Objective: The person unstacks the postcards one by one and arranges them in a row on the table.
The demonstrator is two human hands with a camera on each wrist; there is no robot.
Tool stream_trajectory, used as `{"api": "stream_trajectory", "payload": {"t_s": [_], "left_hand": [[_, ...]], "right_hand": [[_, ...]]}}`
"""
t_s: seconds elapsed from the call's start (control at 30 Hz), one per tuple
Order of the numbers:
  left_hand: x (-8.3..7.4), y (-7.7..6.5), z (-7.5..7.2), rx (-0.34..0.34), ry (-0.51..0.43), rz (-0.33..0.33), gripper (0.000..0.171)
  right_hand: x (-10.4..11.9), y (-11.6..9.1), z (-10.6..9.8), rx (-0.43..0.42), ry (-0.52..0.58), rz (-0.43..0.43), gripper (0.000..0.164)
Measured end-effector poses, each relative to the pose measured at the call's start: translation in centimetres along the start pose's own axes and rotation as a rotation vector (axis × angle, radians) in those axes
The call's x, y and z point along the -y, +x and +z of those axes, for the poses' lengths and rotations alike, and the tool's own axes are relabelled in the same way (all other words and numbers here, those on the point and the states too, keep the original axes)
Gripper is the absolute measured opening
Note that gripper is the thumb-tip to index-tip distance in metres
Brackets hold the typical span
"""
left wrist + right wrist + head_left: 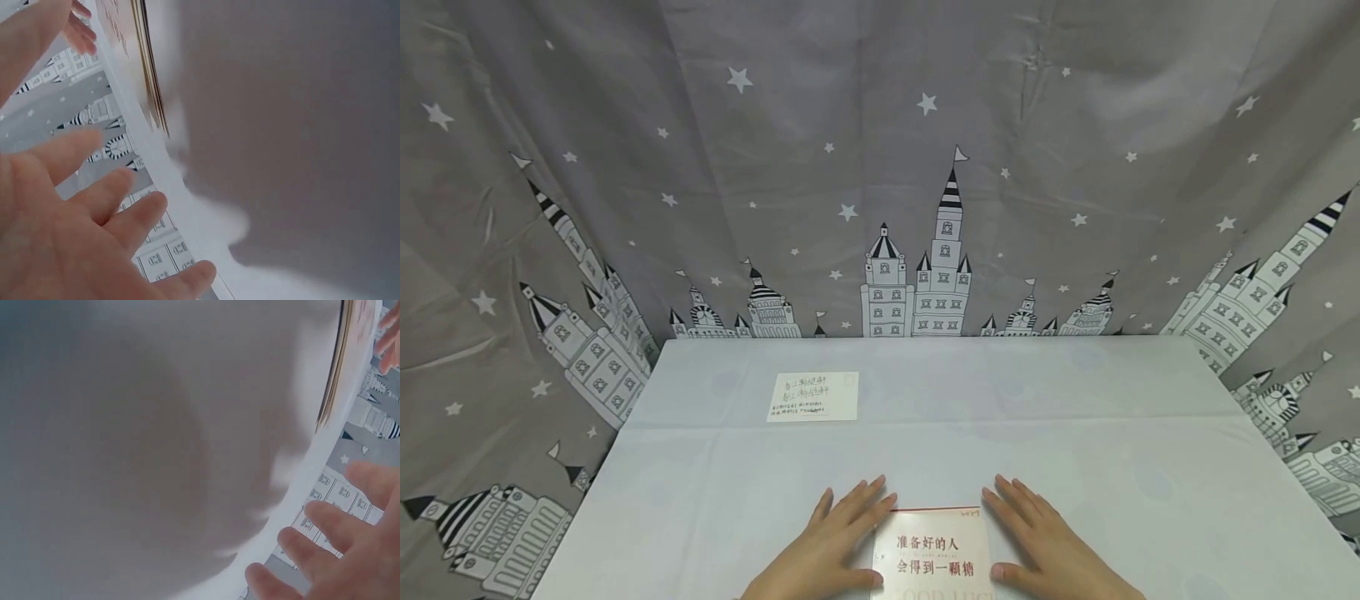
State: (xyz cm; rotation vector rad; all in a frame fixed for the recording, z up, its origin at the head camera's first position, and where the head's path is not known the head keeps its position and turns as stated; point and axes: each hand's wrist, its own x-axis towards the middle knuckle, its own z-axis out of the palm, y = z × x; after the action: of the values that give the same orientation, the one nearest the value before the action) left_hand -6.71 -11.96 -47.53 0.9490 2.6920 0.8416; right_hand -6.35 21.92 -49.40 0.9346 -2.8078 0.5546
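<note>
A cream card or booklet [934, 537] with red printed characters lies at the near edge of the table in the head view; its lower part runs out of the frame. Side on, the left wrist view shows its edge as several thin stacked layers [152, 75]. My left hand [831, 546] is spread at its left side, thumb tip over the left edge. On the other side my right hand [1048, 542] is spread likewise, thumb tip at the right edge. Fingers of both hands are extended and point away from me, with nothing gripped.
A white card with handwriting [814, 397] lies farther back, left of the middle. The table has a pale cloth [1075, 450] over it. Behind and at both sides hangs a grey curtain [820, 108] printed with castles and stars.
</note>
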Motion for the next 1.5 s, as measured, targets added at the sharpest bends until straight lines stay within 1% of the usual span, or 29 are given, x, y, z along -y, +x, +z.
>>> {"api": "stream_trajectory", "payload": {"t_s": [0.13,0.2,0.37,0.5,0.63,0.77,0.83,1.07,1.17,1.33,1.5], "left_hand": [[-0.5,-0.1,0.5,0.007,-0.005,0.007,0.09],[-0.6,-0.2,0.8,-0.003,0.009,0.028,0.09],[-0.4,-0.4,1.2,-0.026,0.037,0.08,0.088],[-0.4,-0.5,1.4,-0.02,0.06,0.095,0.089],[-0.5,-0.4,1.5,-0.012,0.108,0.104,0.091],[-0.5,-0.2,1.5,0.004,0.122,0.099,0.092],[-0.6,-0.1,1.5,0.013,0.121,0.096,0.092],[-1.1,-0.1,1.4,0.06,0.086,0.05,0.089],[-1.0,-0.1,1.4,0.052,0.091,0.051,0.088],[-0.9,-0.2,1.5,0.027,0.095,0.084,0.088],[-1.1,-0.4,1.7,0.006,0.097,0.089,0.089]], "right_hand": [[0.2,-0.1,0.5,-0.006,-0.001,-0.043,0.089],[0.3,-0.2,0.7,-0.01,-0.019,-0.065,0.091],[0.9,-0.5,1.4,-0.01,-0.063,-0.079,0.09],[1.5,-0.8,1.8,-0.024,-0.07,-0.078,0.095],[2.0,-1.1,2.3,-0.052,-0.065,-0.104,0.1],[2.2,-1.0,2.7,-0.07,-0.071,-0.126,0.097],[2.4,-1.0,2.8,-0.067,-0.068,-0.118,0.097],[3.0,-0.9,3.1,-0.057,-0.079,-0.081,0.096],[3.2,-0.8,3.1,-0.065,-0.084,-0.077,0.095],[3.2,-0.8,3.2,-0.075,-0.075,-0.076,0.094],[3.2,-0.9,3.2,-0.084,-0.044,-0.084,0.094]]}}
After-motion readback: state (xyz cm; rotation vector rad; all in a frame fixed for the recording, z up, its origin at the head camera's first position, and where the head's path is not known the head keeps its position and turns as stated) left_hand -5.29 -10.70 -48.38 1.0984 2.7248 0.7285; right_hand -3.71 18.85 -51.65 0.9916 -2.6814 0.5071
